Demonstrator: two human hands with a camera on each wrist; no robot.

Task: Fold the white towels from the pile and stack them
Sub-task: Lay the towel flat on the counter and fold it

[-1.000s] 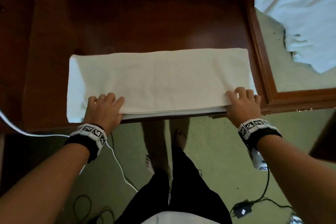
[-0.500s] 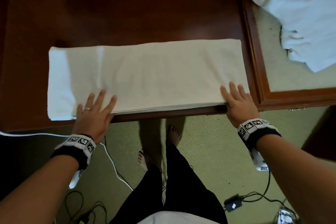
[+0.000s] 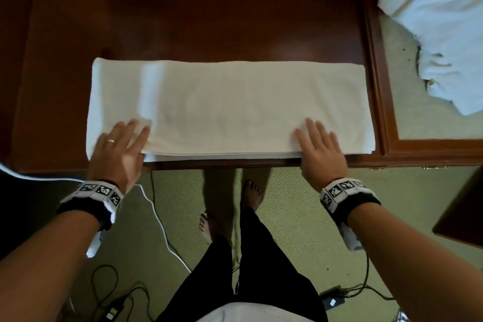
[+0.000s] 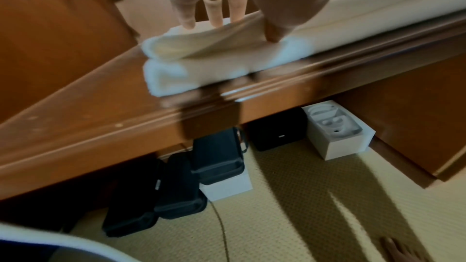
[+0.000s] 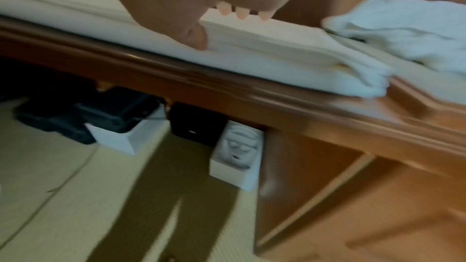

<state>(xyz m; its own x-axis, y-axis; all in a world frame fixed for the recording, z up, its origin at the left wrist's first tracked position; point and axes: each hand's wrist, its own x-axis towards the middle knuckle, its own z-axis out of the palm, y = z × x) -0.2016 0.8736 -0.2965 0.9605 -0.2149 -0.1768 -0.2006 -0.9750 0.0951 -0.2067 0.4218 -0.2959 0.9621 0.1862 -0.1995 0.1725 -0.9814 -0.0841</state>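
Note:
A white towel [image 3: 230,107], folded into a long strip, lies across the dark wooden table [image 3: 198,21] along its front edge. My left hand [image 3: 122,144] lies flat with spread fingers on the towel's near left part. My right hand [image 3: 317,144] lies flat on the near right part, inward from the corner. In the left wrist view straight fingers [image 4: 214,13] touch the folded towel end [image 4: 201,61]. The right wrist view shows fingertips [image 5: 242,14] on the layered towel edge [image 5: 277,47]. A pile of crumpled white towels [image 3: 444,23] lies on a surface at the upper right.
A raised wooden frame [image 3: 379,81] borders the table on the right. Under the table stand black cases [image 4: 196,170] and white boxes [image 4: 337,132]. Cables [image 3: 162,230] trail over the green carpet beside my bare feet [image 3: 251,191].
Both hands have gone from gripping the near edge to lying flat. The right hand slid left along the towel; the left hand moved onto its left part.

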